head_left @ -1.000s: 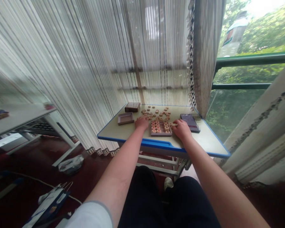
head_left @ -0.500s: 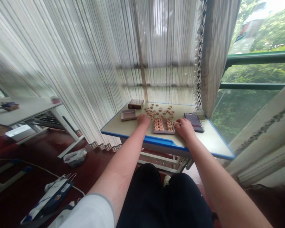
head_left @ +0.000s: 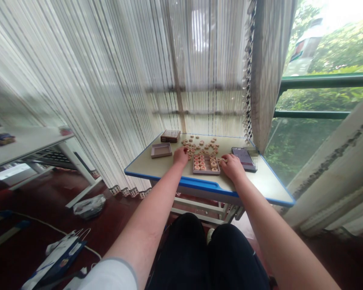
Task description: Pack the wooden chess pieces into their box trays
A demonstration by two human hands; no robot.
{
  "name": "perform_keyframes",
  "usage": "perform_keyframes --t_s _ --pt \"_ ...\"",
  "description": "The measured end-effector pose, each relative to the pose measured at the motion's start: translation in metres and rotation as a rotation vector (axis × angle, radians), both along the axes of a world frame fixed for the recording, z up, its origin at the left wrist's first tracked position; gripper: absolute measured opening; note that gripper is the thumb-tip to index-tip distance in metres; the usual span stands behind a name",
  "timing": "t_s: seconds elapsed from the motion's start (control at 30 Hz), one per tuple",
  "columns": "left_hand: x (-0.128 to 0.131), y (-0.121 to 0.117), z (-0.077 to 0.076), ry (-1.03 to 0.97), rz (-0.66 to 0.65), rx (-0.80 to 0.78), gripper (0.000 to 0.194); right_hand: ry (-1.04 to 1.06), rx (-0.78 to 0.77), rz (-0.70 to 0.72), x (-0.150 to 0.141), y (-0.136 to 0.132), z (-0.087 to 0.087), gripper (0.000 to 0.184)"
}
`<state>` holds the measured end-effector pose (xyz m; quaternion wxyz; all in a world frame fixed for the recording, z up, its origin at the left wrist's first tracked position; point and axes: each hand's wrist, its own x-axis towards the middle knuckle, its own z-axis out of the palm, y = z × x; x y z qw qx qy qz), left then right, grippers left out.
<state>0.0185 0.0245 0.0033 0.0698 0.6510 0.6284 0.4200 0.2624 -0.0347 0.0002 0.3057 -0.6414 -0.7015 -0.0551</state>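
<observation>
A shallow box (head_left: 206,172) stands near the front of the small table, with round wooden Chinese chess pieces in rows at its left and right sides. Between the rows, its bare bottom shows. My left hand (head_left: 180,156) is just left of the box, its fingers closed in a pinch by a chess piece (head_left: 186,150). To the right of the box, my right hand (head_left: 233,166) rests low over the tabletop, fingers bent round a small chess piece (head_left: 220,160). More loose pieces (head_left: 201,143) lie scattered behind the box.
An open tray-like lid (head_left: 161,150) and a brown box (head_left: 170,136) are at the table's left. A phone (head_left: 244,158) lies right of my right hand. String curtains (head_left: 124,80) hang behind the blue-edged table (head_left: 151,167). Bags (head_left: 89,206) lie on the floor.
The view has shifted slightly, so the table sits a little lower and further left. My left hand's fingers have lifted and curled inward. My right hand stays beside the box.
</observation>
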Motion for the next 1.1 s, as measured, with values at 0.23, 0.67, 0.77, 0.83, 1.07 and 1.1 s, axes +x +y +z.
perform_keyframes --t_s 0.23,0.67,0.77,0.83,1.07,1.1 --pt "0.002 -0.007 0.006 -0.091 -0.027 0.137 0.022 -0.012 0.014 -0.006 -0.001 -0.001 0.001 0.031" --pt "0.014 -0.015 0.013 -0.298 -0.358 0.189 0.022 -0.064 0.214 0.123 -0.011 -0.018 0.014 0.027" --pt "0.021 -0.021 0.015 -0.468 -0.505 0.116 0.023 -0.122 0.272 0.222 -0.021 -0.030 0.022 0.029" --pt "0.026 -0.027 0.018 -0.563 -0.589 0.050 0.024 -0.165 0.304 0.266 -0.028 -0.035 0.026 0.032" --pt "0.035 -0.044 0.027 -0.716 -0.692 -0.084 0.031 -0.193 0.329 0.305 -0.035 -0.037 0.028 0.036" --pt "0.036 -0.045 0.027 -0.732 -0.706 -0.094 0.032 -0.193 0.333 0.305 -0.035 -0.037 0.027 0.035"
